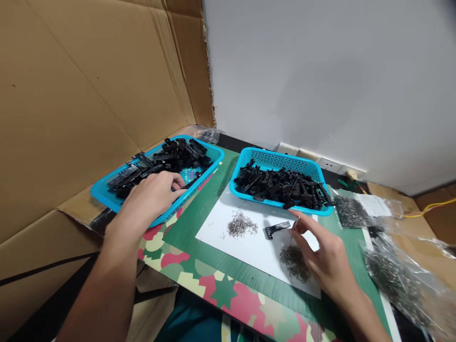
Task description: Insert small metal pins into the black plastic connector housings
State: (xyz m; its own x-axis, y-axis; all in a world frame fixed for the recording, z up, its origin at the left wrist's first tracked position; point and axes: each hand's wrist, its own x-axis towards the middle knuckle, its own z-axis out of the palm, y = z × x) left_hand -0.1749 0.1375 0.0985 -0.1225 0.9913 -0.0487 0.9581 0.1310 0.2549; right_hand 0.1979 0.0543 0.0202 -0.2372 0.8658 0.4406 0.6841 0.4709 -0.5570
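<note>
My left hand [156, 190] reaches into the left blue basket [218, 156], thumb and fingers closed around a black plastic part [193, 182] by its right wall. More long black plastic parts [185, 152] fill the far side of that basket. Above the white paper [221, 216], my right hand [322, 247] pinches a small, thin metal wire piece [298, 221] between thumb and forefinger. One black plastic part [277, 229] with a wider end lies on the paper just left of those fingertips. Below the right hand is a pile of fine metal springs or wires [294, 261], partly covered.
A second pile of small bent wire pieces [240, 224] lies on the paper. Behind it stands another blue basket [249, 154] of smaller black parts. Clear bags of metal pieces [349, 211] sit at right. Cardboard [107, 71] walls the left side; sockets [329, 165] line the wall.
</note>
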